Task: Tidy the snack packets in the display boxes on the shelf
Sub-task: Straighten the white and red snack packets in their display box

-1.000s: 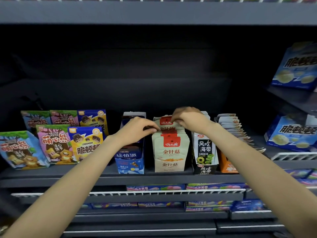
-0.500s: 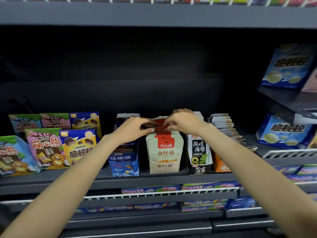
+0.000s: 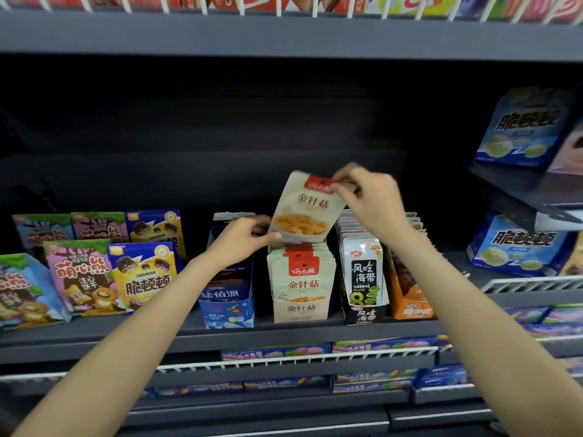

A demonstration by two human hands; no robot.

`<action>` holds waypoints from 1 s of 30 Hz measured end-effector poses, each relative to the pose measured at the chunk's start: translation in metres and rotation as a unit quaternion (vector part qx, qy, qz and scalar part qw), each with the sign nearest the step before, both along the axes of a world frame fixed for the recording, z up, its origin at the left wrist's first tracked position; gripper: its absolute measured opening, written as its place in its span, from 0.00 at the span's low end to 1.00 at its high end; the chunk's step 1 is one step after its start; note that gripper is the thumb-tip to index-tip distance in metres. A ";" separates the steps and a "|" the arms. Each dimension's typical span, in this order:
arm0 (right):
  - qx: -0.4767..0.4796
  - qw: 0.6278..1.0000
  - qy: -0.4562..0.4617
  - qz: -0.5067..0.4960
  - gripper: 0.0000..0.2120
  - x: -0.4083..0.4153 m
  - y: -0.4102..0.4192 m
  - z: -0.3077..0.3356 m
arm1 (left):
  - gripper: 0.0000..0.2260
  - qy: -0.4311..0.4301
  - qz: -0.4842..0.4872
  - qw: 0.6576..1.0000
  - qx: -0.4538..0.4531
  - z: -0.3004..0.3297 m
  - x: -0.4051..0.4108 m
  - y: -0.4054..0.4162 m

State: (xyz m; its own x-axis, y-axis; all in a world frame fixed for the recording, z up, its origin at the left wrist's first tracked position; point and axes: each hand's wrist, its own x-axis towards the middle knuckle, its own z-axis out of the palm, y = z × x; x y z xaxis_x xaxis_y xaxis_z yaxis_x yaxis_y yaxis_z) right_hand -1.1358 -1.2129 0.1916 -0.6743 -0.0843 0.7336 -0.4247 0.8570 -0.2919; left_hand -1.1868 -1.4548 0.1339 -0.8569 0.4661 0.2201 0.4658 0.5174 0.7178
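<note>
A beige snack packet (image 3: 307,209) with a red top tab is lifted above its beige display box (image 3: 300,309), tilted to the right. My right hand (image 3: 370,200) pinches its top right corner. My left hand (image 3: 244,239) grips its lower left edge. Several matching packets (image 3: 301,266) stand in a row in the box below. Left of it stands a blue display box (image 3: 227,305); on the right are a black-and-white box (image 3: 364,310) of packets and an orange box (image 3: 410,305).
Colourful biscuit bags (image 3: 85,279) stand at the shelf's left. Blue boxes (image 3: 517,244) sit on shelves at the right. A dark shelf edge (image 3: 284,337) runs below the boxes, with white wire dividers (image 3: 296,361) and more packs underneath. Another shelf hangs overhead.
Both hands were on the packet tops inside the beige box. One packet has now come up out of the row, held by both hands above the box.
</note>
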 end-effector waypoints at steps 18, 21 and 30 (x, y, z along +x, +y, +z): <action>-0.372 0.926 -0.068 0.021 0.04 0.048 0.047 -0.011 | 0.08 0.008 0.002 1.000 0.026 0.009 0.027 0.009; -0.376 0.924 -0.065 0.026 0.05 0.050 0.047 -0.011 | 0.08 -0.012 0.008 0.996 0.085 0.016 0.037 0.013; -0.449 0.882 -0.095 0.111 0.06 0.058 0.038 -0.007 | 0.06 -0.057 0.004 0.969 0.239 0.040 0.065 0.036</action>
State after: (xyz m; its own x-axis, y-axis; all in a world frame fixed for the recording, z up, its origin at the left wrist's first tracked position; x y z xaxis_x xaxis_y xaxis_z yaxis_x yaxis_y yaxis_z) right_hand -1.0776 -1.1748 0.1844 -0.8322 0.3276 0.4474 -0.4228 0.1472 -0.8942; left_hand -1.1214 -1.4186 0.1741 -0.8914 0.3276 0.3131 0.3666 0.1152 0.9232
